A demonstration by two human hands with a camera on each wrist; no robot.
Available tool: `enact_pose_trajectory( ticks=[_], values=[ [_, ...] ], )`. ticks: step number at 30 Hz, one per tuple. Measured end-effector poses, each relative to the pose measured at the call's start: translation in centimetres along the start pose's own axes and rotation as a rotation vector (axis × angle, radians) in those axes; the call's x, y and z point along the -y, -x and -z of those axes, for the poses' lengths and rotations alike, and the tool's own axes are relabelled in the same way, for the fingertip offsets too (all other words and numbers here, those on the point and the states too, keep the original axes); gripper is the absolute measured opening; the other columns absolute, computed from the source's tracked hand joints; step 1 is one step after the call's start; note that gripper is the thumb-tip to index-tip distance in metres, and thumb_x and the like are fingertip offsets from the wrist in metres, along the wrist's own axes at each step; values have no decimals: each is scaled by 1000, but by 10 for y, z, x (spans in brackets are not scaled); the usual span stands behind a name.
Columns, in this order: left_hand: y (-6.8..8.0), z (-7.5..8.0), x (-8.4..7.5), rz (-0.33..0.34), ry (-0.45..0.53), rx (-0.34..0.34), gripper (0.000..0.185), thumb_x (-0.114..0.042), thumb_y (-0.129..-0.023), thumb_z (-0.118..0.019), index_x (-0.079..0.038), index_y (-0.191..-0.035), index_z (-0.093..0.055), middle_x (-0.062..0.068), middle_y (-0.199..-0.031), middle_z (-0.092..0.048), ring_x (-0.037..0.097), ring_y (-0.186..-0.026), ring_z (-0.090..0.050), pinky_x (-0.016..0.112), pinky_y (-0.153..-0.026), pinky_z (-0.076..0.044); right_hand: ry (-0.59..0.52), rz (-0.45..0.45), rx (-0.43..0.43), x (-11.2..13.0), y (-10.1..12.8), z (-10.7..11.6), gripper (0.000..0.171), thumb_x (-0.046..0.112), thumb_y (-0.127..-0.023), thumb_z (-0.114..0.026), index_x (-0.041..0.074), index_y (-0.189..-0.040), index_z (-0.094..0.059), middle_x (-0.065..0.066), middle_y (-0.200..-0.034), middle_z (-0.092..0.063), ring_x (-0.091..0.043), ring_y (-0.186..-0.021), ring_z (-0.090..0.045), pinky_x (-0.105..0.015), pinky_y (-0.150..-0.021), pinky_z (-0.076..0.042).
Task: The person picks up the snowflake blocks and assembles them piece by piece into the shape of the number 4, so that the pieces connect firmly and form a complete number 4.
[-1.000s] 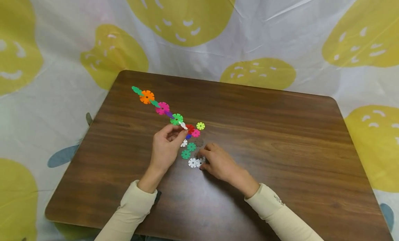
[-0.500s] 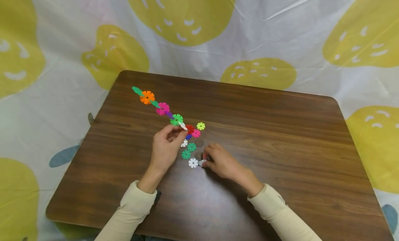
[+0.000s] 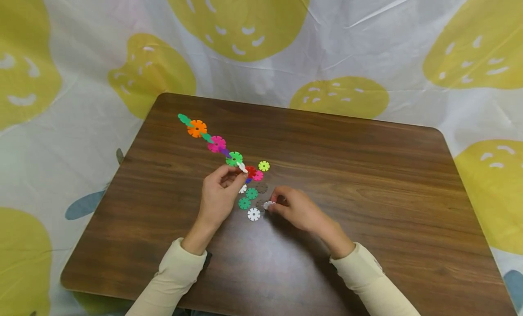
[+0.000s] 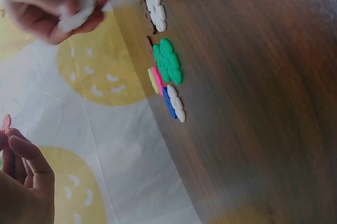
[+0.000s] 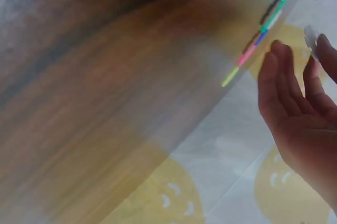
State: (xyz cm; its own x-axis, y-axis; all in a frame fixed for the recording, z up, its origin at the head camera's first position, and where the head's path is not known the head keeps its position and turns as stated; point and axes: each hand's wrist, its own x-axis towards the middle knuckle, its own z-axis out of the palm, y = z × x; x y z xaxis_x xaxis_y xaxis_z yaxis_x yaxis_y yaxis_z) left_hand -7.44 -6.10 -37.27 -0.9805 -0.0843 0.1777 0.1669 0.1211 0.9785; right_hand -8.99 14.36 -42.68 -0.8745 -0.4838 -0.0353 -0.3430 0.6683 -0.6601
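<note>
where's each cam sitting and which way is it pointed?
Head: worn on the head, looks forward and down at the table; both hands and sleeves show.
Left wrist: low by the tabletop, faces the loose discs; left hand at the corner, right hand opposite.
Right wrist: skims the table toward the discs edge-on; right hand shows.
Shared: the white disc the right hand pinches, head and left wrist.
</note>
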Motion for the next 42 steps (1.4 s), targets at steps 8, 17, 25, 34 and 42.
enact_pose_trajectory(
  ticks=[8,17,25,34,42],
  values=[
    [1,-2,-1,-1,-1,4,12,-4,-82,-65,4,-90,-65,20,-84,-66,13,-65,-60,17,-58,-49,-90,26,-184,14,2,18,8,27,-83,-67,23,-82,-60,10,-69,-62,-5,-61,-57,-21,-54,-48],
    [3,-3,-5,-24,-20,17,11,-4,-82,-65,4,-89,-64,19,-81,-66,28,-66,-59,18,-56,-48,-170,56,-315,31,4,36,12,29,-86,-63,21,-94,-61,9,-68,-63,-3,-58,-59,-23,-48,-46],
    [4,-7,-7,-53,-18,47,12,-4,-83,-64,4,-91,-64,20,-81,-67,26,-67,-64,20,-58,-52,-179,138,-395,45,1,47,20,29,-88,-59,22,-107,-60,5,-69,-65,-1,-58,-59,-22,-47,-44],
    [3,-11,11,-116,-66,55,12,-11,-84,-64,-4,-93,-66,11,-80,-71,21,-67,-68,24,-59,-55,-173,200,-477,62,-7,49,18,22,-90,-57,17,-107,-62,7,-70,-64,-4,-58,-61,-19,-55,-52],
    [3,-15,18,-241,-164,-17,9,-11,-82,-65,-10,-90,-68,5,-80,-71,10,-65,-66,25,-56,-55,-76,223,-508,69,-11,49,21,21,-91,-56,19,-110,-62,2,-75,-68,1,-60,-58,-18,-51,-49]
  ],
)
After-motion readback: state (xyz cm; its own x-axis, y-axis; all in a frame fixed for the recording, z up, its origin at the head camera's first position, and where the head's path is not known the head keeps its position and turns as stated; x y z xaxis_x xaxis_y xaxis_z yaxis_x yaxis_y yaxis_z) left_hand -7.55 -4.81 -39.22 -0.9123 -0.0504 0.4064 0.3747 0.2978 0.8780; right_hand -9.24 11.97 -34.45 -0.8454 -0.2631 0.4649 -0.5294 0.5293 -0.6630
